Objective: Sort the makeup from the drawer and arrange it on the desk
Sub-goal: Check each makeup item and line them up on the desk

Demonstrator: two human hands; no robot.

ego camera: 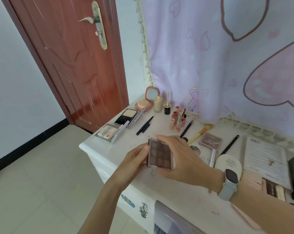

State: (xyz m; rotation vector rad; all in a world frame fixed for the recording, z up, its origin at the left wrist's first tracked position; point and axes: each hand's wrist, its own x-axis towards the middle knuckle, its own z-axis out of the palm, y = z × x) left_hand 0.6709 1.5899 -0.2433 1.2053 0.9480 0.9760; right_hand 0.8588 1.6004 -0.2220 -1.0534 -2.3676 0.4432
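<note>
Evidently both hands, left hand [137, 155] and right hand [181, 159], grasp the eyeshadow palette [160, 153] by its edges, fingers [163, 138] curled round it, above the counter [92, 144], perhaps choosing its spot.

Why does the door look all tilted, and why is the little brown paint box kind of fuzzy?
Head view: the wide lens bends straight lines near the edges, so the door leans. Head view: the palette, held by the left hand and right hand, looks slightly soft, perhaps from motion. Head view: light is soft and even, with weak shadows on the desk.
</note>
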